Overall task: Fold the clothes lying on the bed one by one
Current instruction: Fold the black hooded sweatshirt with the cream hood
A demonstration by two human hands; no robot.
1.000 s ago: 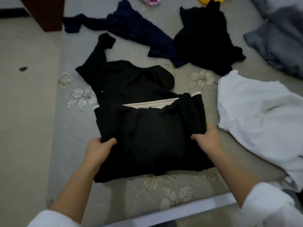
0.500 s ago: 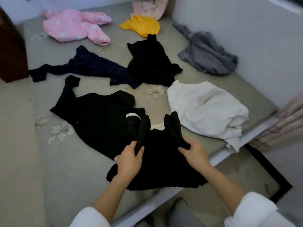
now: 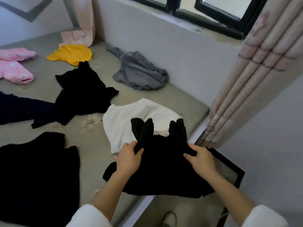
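Head view: a folded black garment (image 3: 161,167) sits at lower centre of the frame, held by both hands at the bed (image 3: 91,149) edge. The garment is a compact dark bundle; two pairs of rounded fabric ends stick up from its top edge, and its upper part overlaps the white garment (image 3: 124,125) behind it. The lower edge hangs past the bed edge. The left hand (image 3: 128,158) is closed on the garment's left upper corner, with the thumb on top of the fabric. The right hand (image 3: 200,158) is closed on the right upper corner in the same manner.

Other clothes lie unfolded on the bed: a second black garment (image 3: 32,174) at lower left, a black top (image 3: 83,89) at centre left, a navy piece (image 3: 24,112) at the left edge, a grey sweater (image 3: 141,72) at upper centre, a yellow item (image 3: 72,54) and a pink item (image 3: 14,69) at upper left.

Compared with 0.5 s ago, the held garment is displaced to the right: it was partly on the second black garment and now overlaps the white garment. The view is also turned to the right, so the window (image 3: 218,12) and the curtain (image 3: 255,68) are now in frame.
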